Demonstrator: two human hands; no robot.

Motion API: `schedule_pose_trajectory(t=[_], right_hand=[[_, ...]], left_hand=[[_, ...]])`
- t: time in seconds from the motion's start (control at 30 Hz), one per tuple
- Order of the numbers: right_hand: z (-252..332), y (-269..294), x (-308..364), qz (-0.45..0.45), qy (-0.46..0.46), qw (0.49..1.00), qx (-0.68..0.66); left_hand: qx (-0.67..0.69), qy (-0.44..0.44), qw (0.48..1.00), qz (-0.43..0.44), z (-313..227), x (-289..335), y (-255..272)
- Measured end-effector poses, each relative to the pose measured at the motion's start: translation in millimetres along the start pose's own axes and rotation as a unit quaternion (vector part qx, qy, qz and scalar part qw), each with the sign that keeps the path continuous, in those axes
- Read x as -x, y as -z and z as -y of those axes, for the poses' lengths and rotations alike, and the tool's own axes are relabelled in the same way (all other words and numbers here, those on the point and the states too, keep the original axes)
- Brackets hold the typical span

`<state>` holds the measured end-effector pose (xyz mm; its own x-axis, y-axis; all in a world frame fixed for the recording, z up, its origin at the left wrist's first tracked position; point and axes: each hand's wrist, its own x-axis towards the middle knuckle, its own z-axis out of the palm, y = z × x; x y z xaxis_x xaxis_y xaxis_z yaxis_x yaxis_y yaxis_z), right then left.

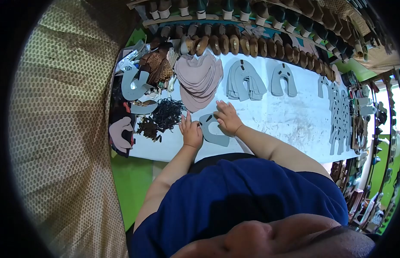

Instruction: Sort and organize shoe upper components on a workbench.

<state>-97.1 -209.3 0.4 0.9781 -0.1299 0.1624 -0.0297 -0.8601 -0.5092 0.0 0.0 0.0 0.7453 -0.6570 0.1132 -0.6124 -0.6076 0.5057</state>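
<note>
1. The curved grey piece (216, 136) lies flat on the white surface (273, 122), close to the person's body and between both hands.
2. The left hand (192, 132) is open at the piece's left edge, fingers pointing away from the body; the right hand (228, 118) is open too, fingers spread, at its upper right. Neither visibly grips it; exact fingertip contact is hard to tell.
3. The piece looks thin and light, probably bendable rather than fragile; its slipperiness cannot be judged.
4. The broad curved band seems the best hold, pinched at its outer edge, clear of the small dark strip (209, 117).
5. No brand, label or writing is readable on the piece; the surface shows only dark smudges.
</note>
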Motion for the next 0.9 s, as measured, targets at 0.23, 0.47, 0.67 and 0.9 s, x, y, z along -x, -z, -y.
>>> schedule_pose_trajectory(t=[0.23,0.47,0.67,0.9], right_hand=[[8.2,-3.5,-4.6,0.015,0.101,0.992,0.077],[4.7,-8.3,-5.8,0.011,0.024,1.0,0.015],[23.8,-12.2,-31.4,-0.008,0.0,1.0,0.021],[16.4,-18.6,-38.1,0.018,0.068,0.997,0.001]], left_hand=[[-0.051,-0.032,0.998,-0.005,4.4,-1.9,-8.0],[-0.041,0.002,0.998,0.037,-5.9,-2.8,-6.4],[-0.072,-0.002,0.997,0.031,2.5,-2.4,-13.1],[-0.061,0.002,0.997,0.036,2.5,-2.9,-10.3]])
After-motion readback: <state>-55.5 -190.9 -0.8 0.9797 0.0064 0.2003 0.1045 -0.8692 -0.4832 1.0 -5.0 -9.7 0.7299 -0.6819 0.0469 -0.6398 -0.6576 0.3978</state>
